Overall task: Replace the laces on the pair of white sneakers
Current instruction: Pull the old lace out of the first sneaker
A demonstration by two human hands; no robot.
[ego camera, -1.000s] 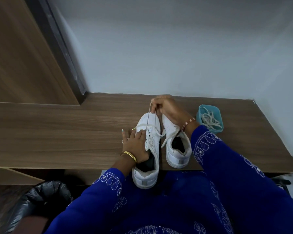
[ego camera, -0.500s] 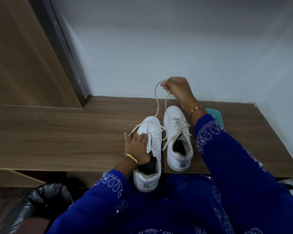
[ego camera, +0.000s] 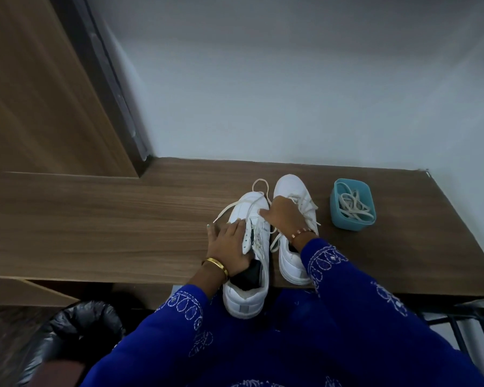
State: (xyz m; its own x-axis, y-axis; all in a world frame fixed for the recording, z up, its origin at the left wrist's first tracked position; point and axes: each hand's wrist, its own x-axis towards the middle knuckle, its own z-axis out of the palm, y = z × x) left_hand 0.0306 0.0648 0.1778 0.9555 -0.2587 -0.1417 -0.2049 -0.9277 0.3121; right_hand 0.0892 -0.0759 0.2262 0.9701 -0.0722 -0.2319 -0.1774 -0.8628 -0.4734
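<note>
Two white sneakers stand side by side at the wooden table's front edge, toes pointing away. The left sneaker (ego camera: pixel 245 209) overhangs the edge with its heel. Its loose white lace (ego camera: pixel 260 182) lies in a loop over the toe, one end trailing left. My left hand (ego camera: pixel 228 244) rests flat on that sneaker's left side with straight fingers. My right hand (ego camera: pixel 284 216) is curled at the sneaker's upper eyelets and pinches the lace there. The right sneaker (ego camera: pixel 289 188) is still laced and partly hidden by my right wrist.
A teal plastic tub (ego camera: pixel 347 222) with a bundle of white laces (ego camera: pixel 354 205) sits to the right of the sneakers. The table (ego camera: pixel 109 219) meets a white wall behind and a wooden panel (ego camera: pixel 39 93) at left. A black bag (ego camera: pixel 76 325) lies below left.
My right hand had pulled the lace high above the sneakers; it has now come down to the left sneaker's eyelets, and the lace loop has dropped onto the toe. My left hand stayed put.
</note>
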